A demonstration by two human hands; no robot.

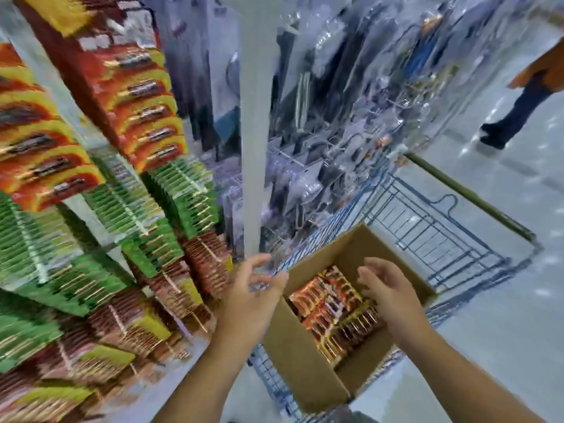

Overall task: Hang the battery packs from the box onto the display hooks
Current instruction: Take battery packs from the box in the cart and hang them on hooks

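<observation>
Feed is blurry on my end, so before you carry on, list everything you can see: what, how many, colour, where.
cardboard box: one, brown, open, in the cart at lower centre
battery packs: many, orange-red and yellow, inside the box
cart: one, blue wire, right of the display
hung packs: many, red-yellow up top, green in the middle, brown-yellow lowest, on the left display
clear-bagged goods: many, grey and black, centre racks; too blurred to identify
white post: one, centre
passer-by: one, orange top, dark trousers, upper right
left hand: empty, at the box's left edge
right hand: empty, above the packs
</observation>
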